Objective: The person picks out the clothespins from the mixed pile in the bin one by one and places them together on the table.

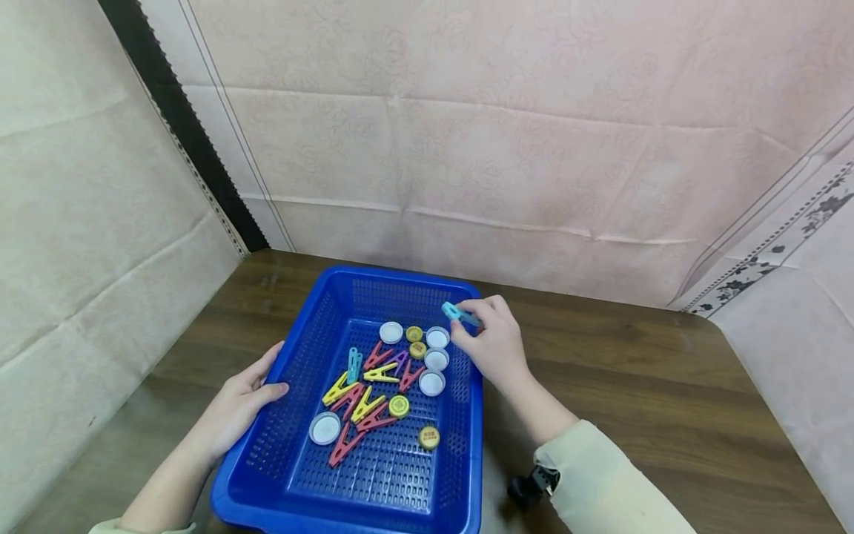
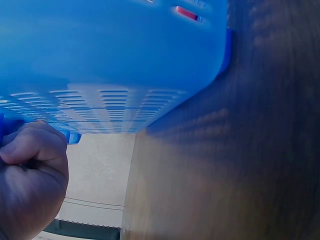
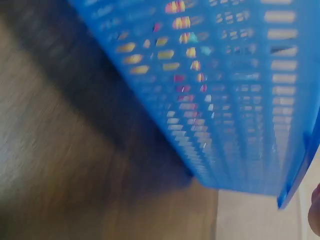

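Observation:
A blue plastic basket (image 1: pixel 477 452) with slotted walls takes up the middle of the head view. My left hand (image 1: pixel 242 406) grips its left rim, thumb over the edge; the left wrist view shows the fingers curled there. Over the far right side, my right hand (image 1: pixel 497 345) pinches a light-blue clothespin (image 1: pixel 451 311) between thumb and fingers. On the basket floor lie red clothespins (image 1: pixel 343 446), yellow clothespins (image 1: pixel 382 373), a purple clothespin (image 1: pixel 399 360) and another light-blue clothespin (image 1: pixel 353 365). White round lids (image 1: pixel 325 429), gold caps (image 1: pixel 429 437) and a yellow cap (image 1: pixel 399 406) lie among them.
The basket is on a brown wooden table (image 1: pixel 640 393). Pale patterned cloth (image 1: pixel 500 148) hangs behind the table and on both sides. A small black object (image 1: pixel 527 491) shows at the right wrist, beside the sleeve.

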Demonstrator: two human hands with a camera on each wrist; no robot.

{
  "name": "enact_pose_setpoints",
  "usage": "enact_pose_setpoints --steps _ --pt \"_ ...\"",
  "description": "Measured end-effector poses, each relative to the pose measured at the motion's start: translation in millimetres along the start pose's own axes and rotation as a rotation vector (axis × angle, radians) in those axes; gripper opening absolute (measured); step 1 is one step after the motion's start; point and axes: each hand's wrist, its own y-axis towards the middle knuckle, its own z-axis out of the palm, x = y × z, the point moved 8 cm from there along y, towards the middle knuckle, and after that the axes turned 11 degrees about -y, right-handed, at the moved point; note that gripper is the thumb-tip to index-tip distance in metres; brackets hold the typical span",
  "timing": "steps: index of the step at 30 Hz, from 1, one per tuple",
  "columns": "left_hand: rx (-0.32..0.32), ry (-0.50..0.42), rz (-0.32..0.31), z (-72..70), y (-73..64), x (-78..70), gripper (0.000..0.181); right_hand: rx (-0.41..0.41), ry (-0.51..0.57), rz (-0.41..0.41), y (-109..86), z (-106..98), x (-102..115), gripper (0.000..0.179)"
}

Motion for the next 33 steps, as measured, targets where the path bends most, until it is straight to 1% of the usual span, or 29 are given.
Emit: enact_pose_setpoints --steps 7,11,14,16,19,23,33 --pt "-0.002 0.005 -0.002 -0.2 -0.6 0.5 0.066 -0.084 -0.040 0.027 -8.8 -8.2 -25.6 0.021" --pt "-0.010 0.020 -0.003 -0.9 -0.5 1.4 0.067 -0.138 -0.056 0.059 -11.8 -16.5 -37.7 0.020" --pt "-0.020 0.034 -0.001 -1.8 -0.2 1.8 0.068 -0.174 -0.059 0.102 -14.0 -24.2 -48.6 0.018" --pt "-0.024 0.036 0.000 -2.1 0.0 2.0 0.068 -0.190 -0.081 0.140 -16.1 -28.1 -58.6 0.019" --pt "-0.023 0.038 0.003 -2.0 0.3 1.7 0.068 -0.194 -0.125 0.211 -21.0 -32.0 -75.8 0.020" --pt "-0.013 0.028 0.008 -1.3 0.9 1.0 0.068 -0.175 -0.181 0.293 -29.0 -34.6 -95.3 0.023" --pt "0.001 0.001 0.013 -0.1 1.2 0.4 0.068 -0.173 -0.229 0.389 -47.6 -39.1 -126.0 0.026"
